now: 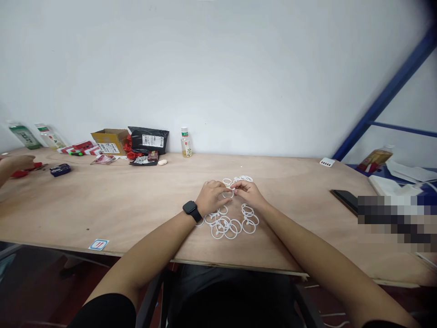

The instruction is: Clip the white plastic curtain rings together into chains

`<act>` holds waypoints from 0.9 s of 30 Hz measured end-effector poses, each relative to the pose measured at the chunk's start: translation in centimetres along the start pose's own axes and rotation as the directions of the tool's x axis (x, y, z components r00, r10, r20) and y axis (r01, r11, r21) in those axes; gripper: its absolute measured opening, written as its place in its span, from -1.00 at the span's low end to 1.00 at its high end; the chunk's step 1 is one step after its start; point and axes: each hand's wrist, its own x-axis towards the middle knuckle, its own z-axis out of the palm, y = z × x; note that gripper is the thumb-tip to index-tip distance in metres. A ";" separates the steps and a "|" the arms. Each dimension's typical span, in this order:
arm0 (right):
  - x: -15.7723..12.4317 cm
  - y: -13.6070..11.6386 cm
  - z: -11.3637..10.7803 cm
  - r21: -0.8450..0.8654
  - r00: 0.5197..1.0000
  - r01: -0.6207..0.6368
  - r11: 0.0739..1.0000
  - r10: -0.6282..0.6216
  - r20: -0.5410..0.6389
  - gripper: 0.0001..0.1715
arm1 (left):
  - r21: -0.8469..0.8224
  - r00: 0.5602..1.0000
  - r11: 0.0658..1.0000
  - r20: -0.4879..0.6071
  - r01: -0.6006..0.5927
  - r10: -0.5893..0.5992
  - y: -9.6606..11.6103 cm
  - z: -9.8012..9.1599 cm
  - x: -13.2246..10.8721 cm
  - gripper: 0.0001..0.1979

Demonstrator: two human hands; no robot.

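Both my hands meet over the wooden table, at a white ring (228, 197) that looks like plastic. My left hand (210, 197), with a black watch on its wrist, has its fingers closed at the ring's left side. Thumb and fingertips of my right hand (251, 193) pinch the ring's upper right part; the exact grip is small in view. A cluster of overlapping white rings (223, 226) with small knobs lies nearer to me. More rings (249, 223) lie below my right hand, and another group (243, 178) sits just beyond it.
A bottle (186, 143), a black parcel bag (150, 140) and a cardboard box (111, 142) stand along the wall. At far left is another person's hand (20, 164) near red pieces. A phone (344, 200) lies at right. A numbered card (99, 244) marks the front edge.
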 end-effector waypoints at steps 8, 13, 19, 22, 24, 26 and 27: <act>-0.1 -0.2 -0.1 -0.076 1.000 0.016 0.997 -0.016 0.001 -0.78 | -0.002 1.000 1.000 0.027 -0.010 0.010 0.0 0.0 0.0 -0.67; 0.1 0.0 -0.2 -0.094 0.998 0.046 0.994 -0.050 -0.042 -0.83 | -0.012 0.997 0.999 0.048 -0.051 0.052 0.1 -0.1 0.1 -0.66; 0.1 -0.3 -0.2 -0.134 0.993 0.052 0.990 -0.066 -0.102 -0.91 | -0.025 0.983 0.987 0.095 -0.157 0.158 0.3 0.1 0.2 -0.73; 0.2 -0.1 -0.2 -0.153 0.992 0.036 0.988 -0.055 -0.117 -0.86 | -0.027 0.981 0.985 0.091 -0.171 0.173 0.4 0.2 0.2 -0.74; 0.3 0.4 -0.4 -0.152 0.995 0.036 0.988 -0.049 -0.085 -0.81 | -0.037 0.987 0.989 0.067 -0.144 0.146 0.3 0.2 0.2 -0.72; 0.5 1.0 -0.6 -0.165 0.997 0.031 0.986 -0.042 -0.062 -0.74 | -0.040 0.996 0.996 0.038 -0.085 0.086 0.0 0.2 0.1 -0.69; 0.6 1.3 -0.8 -0.186 0.997 0.021 0.982 -0.034 -0.064 -0.72 | -0.036 0.998 0.998 0.029 -0.052 0.053 -0.1 0.2 0.1 -0.68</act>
